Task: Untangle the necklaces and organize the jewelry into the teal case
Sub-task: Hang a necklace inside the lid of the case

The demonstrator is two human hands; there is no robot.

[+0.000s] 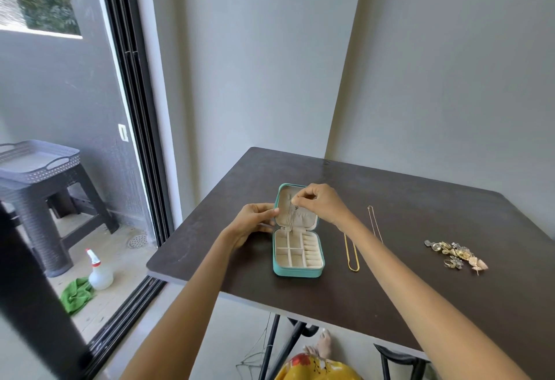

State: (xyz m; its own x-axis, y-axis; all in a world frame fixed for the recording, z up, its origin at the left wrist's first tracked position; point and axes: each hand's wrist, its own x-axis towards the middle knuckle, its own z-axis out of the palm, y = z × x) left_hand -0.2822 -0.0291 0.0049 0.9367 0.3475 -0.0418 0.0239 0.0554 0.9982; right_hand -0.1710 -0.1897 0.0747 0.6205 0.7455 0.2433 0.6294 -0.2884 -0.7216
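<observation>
Both hands are up at the teal case point(297, 273), which sits open near the front left of the dark table point(390, 304). Left hand point(253, 223) braces the raised lid point(282, 199) from its outer edge, fingers fairly straight against the side. Right hand point(318, 202) pinches the top of a thin silver necklace point(290, 217), thumb and forefinger closed on it high inside the lid, the chain hanging down the cream lining toward the hinge. By my reading this is the hanging step: one chain going onto a hook in the lid, though the hook itself is too small to make out. Next move, I'd judge, calls for a fine seat on the hook, then tucking the tail into the lid pocket. Waiting just right of the case are a gold chain point(353, 255) and a finer pale chain point(374, 223), laid out straight; farther right lies a cluster of earrings and rings point(456, 255). Compartments in the base look unfilled. No brand or writing reads anywhere.
</observation>
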